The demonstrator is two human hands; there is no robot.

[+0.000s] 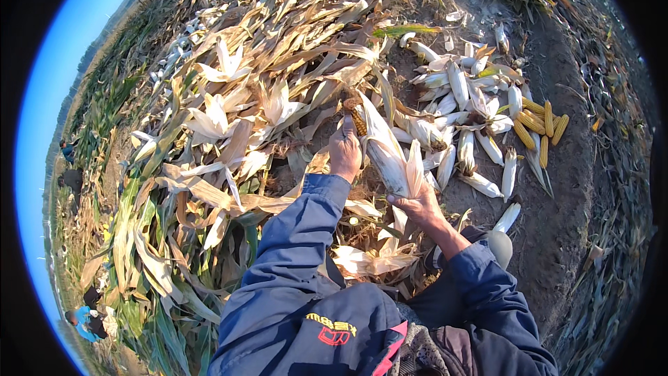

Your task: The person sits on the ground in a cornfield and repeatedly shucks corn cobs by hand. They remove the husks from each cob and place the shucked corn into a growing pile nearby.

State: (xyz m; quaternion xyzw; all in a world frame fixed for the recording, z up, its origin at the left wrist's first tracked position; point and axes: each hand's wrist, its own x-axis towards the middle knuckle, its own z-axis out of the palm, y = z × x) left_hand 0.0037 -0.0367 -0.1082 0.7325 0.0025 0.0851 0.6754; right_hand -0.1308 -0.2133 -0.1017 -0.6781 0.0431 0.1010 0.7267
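Observation:
A partly husked ear of corn [386, 159] slants across the middle, its pale husk peeled open near the silk-covered tip. Yellow kernels show on the side facing my left hand [345, 150], which is closed at the tip end with the thumb along the kernels. What exactly its fingers pinch is hidden. My right hand [420, 206] grips the lower end of the same ear, where a loose husk leaf stands out. Beneath both hands lie dry husks [360, 260] and brown silk.
To the right lies a heap of ears in husks [459, 89], with several bare yellow ears [533, 122] beside it. Cut dry cornstalks [292, 26] cover the left and upper ground. Bare soil [558, 209] runs along the right. Another person [86, 324] is at the far left.

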